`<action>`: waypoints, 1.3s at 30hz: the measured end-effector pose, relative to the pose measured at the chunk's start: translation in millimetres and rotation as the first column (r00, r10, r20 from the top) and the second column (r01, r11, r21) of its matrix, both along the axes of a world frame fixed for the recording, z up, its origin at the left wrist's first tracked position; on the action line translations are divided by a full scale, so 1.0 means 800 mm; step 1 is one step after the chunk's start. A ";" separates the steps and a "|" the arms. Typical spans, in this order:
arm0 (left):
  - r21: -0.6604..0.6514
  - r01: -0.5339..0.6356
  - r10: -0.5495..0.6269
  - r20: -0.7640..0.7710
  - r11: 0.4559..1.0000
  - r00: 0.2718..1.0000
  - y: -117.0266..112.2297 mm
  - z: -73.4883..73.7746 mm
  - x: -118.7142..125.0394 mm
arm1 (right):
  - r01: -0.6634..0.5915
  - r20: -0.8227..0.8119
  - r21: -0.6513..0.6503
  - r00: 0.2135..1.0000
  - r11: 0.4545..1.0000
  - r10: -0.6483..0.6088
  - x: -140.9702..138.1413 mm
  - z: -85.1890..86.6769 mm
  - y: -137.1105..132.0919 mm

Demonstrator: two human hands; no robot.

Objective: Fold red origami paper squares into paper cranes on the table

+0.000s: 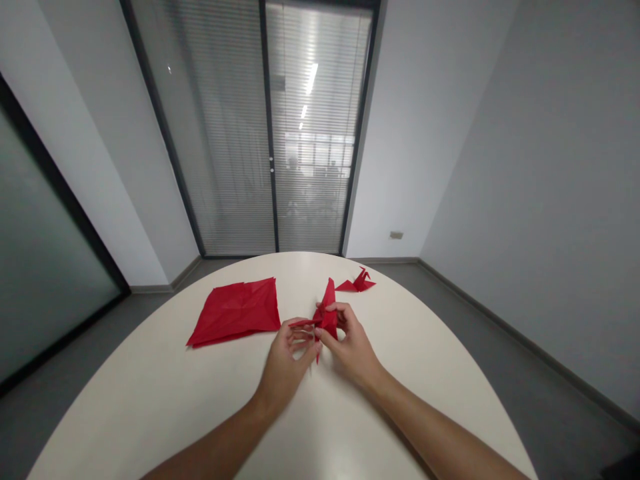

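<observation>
Both my hands meet over the middle of a round white table (pixel 150 407). Between them is a partly folded piece of red paper (pixel 327 311), with one pointed flap standing up and another pointing down. My left hand (pixel 286 360) pinches its left flap with thumb and fingers. My right hand (pixel 351 347) grips its right side, fingers curled over the top. A stack of flat red paper sheets (pixel 236 311) lies on the table to the left of my hands. A finished red paper crane (pixel 358 282) rests beyond, to the right.
The table's far edge curves just behind the crane. Grey floor surrounds the table. A glass door with blinds (pixel 270 133) stands behind, a dark glass panel (pixel 40 267) at the left, and plain grey walls at the right.
</observation>
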State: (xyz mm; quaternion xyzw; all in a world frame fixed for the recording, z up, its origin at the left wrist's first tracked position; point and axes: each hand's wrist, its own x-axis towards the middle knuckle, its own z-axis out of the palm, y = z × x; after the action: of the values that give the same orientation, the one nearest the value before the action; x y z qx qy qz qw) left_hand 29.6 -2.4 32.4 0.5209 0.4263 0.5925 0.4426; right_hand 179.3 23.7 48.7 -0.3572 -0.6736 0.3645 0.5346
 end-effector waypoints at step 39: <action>0.090 -0.200 0.219 -0.325 0.976 0.920 0.008 -0.011 -0.015 | 0.036 0.156 -0.089 0.987 0.995 -0.022 0.042 0.020 0.025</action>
State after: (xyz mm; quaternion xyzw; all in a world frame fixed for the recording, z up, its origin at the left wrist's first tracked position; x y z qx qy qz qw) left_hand 17.7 3.6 23.3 0.5769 0.5316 0.5515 0.2836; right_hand 212.6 43.5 65.0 -0.4183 -0.6905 0.3583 0.4689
